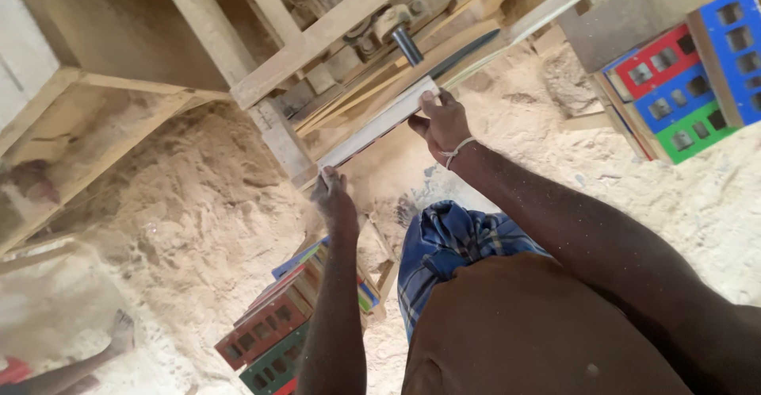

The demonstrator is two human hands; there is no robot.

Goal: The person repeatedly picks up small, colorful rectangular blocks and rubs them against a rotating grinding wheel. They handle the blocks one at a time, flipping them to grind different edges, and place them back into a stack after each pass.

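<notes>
1. Nearest to me: my blue checked cloth (448, 240) wraps the waist, directly below both forearms. It lies clear of the work.

2. Left hand (333, 197): the fingers are closed on the near end of a thin pale wooden strip (380, 123). The grip looks like a pinch; the fingertips themselves are hidden behind the hand.

3. Right hand (444, 125): the fingers are curled over the far part of the strip, thumb on its top edge. A white string (458, 151) circles this wrist.

4. Position of the strip: it runs diagonally from lower left to upper right, held between both hands, lying against the sloped boards of the wooden frame (333, 34).

5. Progress, as I judge it: the strip's far end points toward a dark metal shaft (406, 44) and a dark blade-like bar (466, 52). I cannot tell whether contact is made. No cut or shaped portion is visible, so I rate the work as barely begun, most of the length remaining.

6. Edges: the frame boards crowd the strip on its upper side. The right hand sits near the dark bar; margin there is small.

7. Open room: sawdust (190, 205) covers the ground left and right. A stack of painted blocks with holes (273, 335) stands under the left forearm; a second stack (690, 86) stands far right, well apart from the hands.
</notes>
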